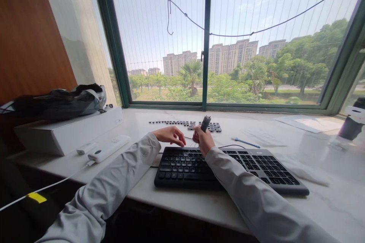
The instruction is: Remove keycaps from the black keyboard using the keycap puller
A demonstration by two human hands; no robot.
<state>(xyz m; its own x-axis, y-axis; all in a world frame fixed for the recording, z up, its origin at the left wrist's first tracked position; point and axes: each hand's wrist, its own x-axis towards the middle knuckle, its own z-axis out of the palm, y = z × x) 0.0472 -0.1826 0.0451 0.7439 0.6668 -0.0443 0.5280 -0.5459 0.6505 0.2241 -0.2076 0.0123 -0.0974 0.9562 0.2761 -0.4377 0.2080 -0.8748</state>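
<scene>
A black keyboard [256,167] lies on the white marble sill in front of me. My right hand [203,141] is above its upper left part and grips a small dark tool [205,123] upright. My left hand [170,135] hovers just left of it at the keyboard's top edge, fingers curled and pinched; what is between them is too small to see. Behind the hands, rows of loose black keycaps [185,123] lie on the sill. A thin black cable [230,145] runs along the keyboard's back edge.
A white box [68,133] with a dark bag [57,102] on top stands at the left. Two white devices [107,149] and a white cable lie beside it. A blue pen [245,142], a paper sheet [310,123] and a dark bottle [352,123] sit to the right. The window is close behind.
</scene>
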